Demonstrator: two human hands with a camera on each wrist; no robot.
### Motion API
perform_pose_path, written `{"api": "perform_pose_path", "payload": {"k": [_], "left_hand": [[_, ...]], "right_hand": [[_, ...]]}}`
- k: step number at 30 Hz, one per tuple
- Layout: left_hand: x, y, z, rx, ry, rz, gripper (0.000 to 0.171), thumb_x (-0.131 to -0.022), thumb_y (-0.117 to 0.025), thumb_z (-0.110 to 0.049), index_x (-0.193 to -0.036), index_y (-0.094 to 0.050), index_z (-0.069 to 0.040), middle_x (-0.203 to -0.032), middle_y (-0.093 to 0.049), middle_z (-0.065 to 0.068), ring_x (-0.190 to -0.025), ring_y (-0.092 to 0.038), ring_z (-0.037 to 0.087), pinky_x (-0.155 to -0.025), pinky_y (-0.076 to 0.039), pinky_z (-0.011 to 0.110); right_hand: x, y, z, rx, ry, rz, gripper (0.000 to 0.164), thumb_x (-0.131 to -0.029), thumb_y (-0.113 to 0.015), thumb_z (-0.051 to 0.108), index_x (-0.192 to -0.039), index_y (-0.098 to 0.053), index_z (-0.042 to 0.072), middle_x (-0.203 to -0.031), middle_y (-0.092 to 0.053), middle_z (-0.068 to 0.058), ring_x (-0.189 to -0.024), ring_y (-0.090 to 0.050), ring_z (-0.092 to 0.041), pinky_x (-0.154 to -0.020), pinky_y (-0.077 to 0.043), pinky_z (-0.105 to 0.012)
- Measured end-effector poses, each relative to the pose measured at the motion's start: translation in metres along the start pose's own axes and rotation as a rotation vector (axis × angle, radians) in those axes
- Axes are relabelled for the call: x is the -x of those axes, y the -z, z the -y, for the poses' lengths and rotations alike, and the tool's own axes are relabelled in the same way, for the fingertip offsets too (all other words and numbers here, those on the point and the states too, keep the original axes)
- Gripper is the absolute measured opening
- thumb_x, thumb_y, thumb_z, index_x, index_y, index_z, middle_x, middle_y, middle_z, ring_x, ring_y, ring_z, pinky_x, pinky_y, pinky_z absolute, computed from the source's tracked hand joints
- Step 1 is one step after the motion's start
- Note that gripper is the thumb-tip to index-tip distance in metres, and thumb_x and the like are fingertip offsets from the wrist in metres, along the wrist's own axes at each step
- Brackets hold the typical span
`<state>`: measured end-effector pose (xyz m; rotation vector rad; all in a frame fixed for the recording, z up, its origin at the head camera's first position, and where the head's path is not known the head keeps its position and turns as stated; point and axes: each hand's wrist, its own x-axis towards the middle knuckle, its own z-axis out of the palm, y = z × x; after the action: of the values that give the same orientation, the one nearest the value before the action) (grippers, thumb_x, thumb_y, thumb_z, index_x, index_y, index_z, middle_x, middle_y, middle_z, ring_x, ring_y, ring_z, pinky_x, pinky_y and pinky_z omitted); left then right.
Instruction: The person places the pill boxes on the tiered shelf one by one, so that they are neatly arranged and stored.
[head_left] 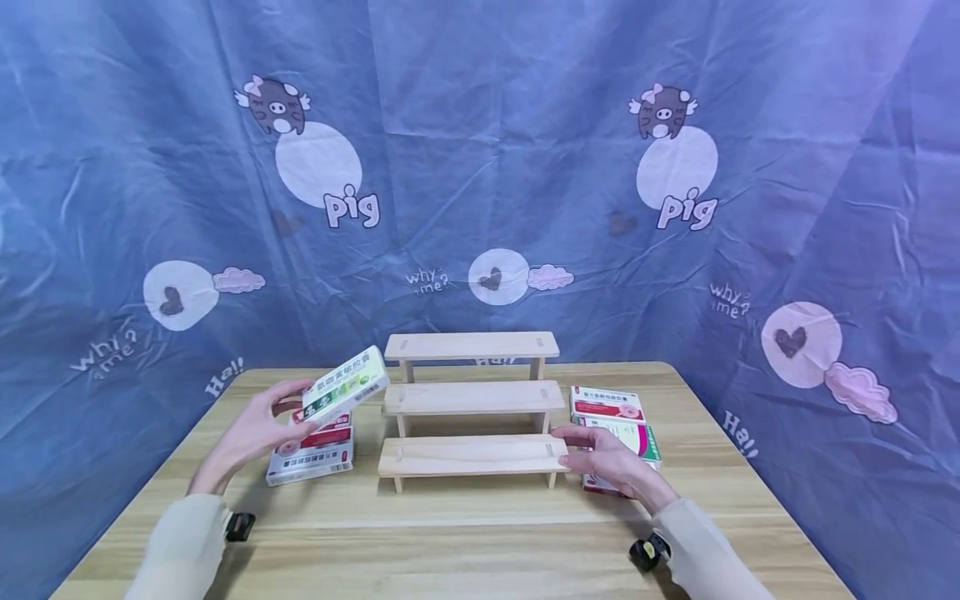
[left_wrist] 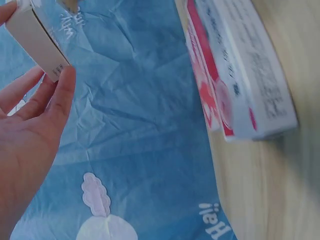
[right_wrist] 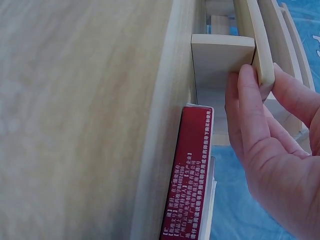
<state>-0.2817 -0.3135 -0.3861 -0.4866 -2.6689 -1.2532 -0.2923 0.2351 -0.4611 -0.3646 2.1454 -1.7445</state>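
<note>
In the head view, a three-tier wooden step shelf point(head_left: 472, 454) stands mid-table. My left hand point(head_left: 251, 429) grips a white and green medicine box point(head_left: 345, 385) by its left end, raised and tilted beside the shelf. The left wrist view shows that box's plain end point(left_wrist: 37, 42) between thumb and fingers. Under it lie red and white medicine boxes point(head_left: 311, 462), partly covered by the held box. My right hand point(head_left: 611, 462) pinches the right end of the lowest shelf board; the right wrist view shows thumb and fingers on opposite faces of that board point(right_wrist: 262, 55).
Right of the shelf lie more medicine boxes: a red and white one point(head_left: 607, 406), a green and magenta one point(head_left: 651, 446), and another partly under my right hand, its red side point(right_wrist: 190, 170) facing the right wrist camera. A blue patterned cloth point(head_left: 480, 167) hangs behind the wooden table point(head_left: 420, 550).
</note>
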Motion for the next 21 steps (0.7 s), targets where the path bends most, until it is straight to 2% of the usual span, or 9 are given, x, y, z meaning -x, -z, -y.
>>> {"api": "perform_pose_path", "payload": {"k": [3,6,9,11,16,21], "left_hand": [[-0.007,-0.003,-0.004,0.039,-0.011,-0.006,0.073,-0.08,-0.081,-0.02,-0.142,-0.047,-0.002,-0.135,-0.055,0.023,-0.116,-0.059,0.034,-0.085,-0.055,0.022],[-0.013,-0.007,-0.009,0.117,-0.017,-0.004,0.071,-0.08,-0.081,-0.016,-0.142,-0.047,-0.002,-0.136,-0.053,0.024,-0.114,-0.061,0.021,-0.082,-0.058,0.024],[-0.019,-0.01,-0.013,0.152,-0.033,-0.02,0.069,-0.081,-0.08,-0.015,-0.141,-0.048,-0.002,-0.137,-0.052,0.023,-0.111,-0.061,0.009,-0.079,-0.058,0.022],[-0.023,-0.013,-0.017,0.16,-0.058,-0.04,0.067,-0.081,-0.08,-0.013,-0.139,-0.05,-0.002,-0.138,-0.052,0.022,-0.111,-0.061,0.011,-0.083,-0.057,0.021],[-0.034,-0.021,-0.025,0.166,-0.112,-0.057,0.063,-0.081,-0.079,-0.01,-0.137,-0.052,-0.001,-0.14,-0.05,0.02,-0.121,-0.056,0.038,-0.092,-0.051,0.015],[-0.043,-0.033,-0.03,0.19,-0.093,-0.027,0.065,-0.082,-0.079,-0.011,-0.139,-0.05,-0.001,-0.143,-0.047,0.021,-0.125,-0.052,0.044,-0.089,-0.051,0.013]], "right_hand": [[0.0,0.0,0.001,-0.011,-0.002,0.004,0.056,-0.089,-0.067,0.006,-0.14,-0.047,-0.004,-0.132,-0.056,-0.023,-0.103,-0.066,-0.021,-0.087,-0.057,-0.03],[0.001,0.0,0.002,-0.012,0.002,0.009,0.056,-0.089,-0.066,0.006,-0.14,-0.046,-0.004,-0.134,-0.053,-0.026,-0.103,-0.066,-0.02,-0.087,-0.057,-0.031],[0.0,0.0,0.003,-0.004,0.009,0.011,0.055,-0.089,-0.066,0.006,-0.14,-0.047,-0.005,-0.138,-0.05,-0.028,-0.103,-0.066,-0.02,-0.086,-0.057,-0.03],[0.0,0.0,0.003,0.001,0.011,0.013,0.056,-0.089,-0.067,0.006,-0.14,-0.047,-0.005,-0.139,-0.049,-0.029,-0.103,-0.066,-0.02,-0.085,-0.057,-0.028],[0.0,0.001,0.003,0.008,0.009,0.011,0.056,-0.089,-0.067,0.007,-0.14,-0.047,-0.005,-0.133,-0.055,-0.024,-0.102,-0.066,-0.018,-0.085,-0.056,-0.026],[0.0,0.001,0.002,0.004,0.002,0.009,0.056,-0.088,-0.067,0.006,-0.139,-0.047,-0.005,-0.128,-0.061,-0.019,-0.1,-0.066,-0.016,-0.085,-0.055,-0.025]]}}
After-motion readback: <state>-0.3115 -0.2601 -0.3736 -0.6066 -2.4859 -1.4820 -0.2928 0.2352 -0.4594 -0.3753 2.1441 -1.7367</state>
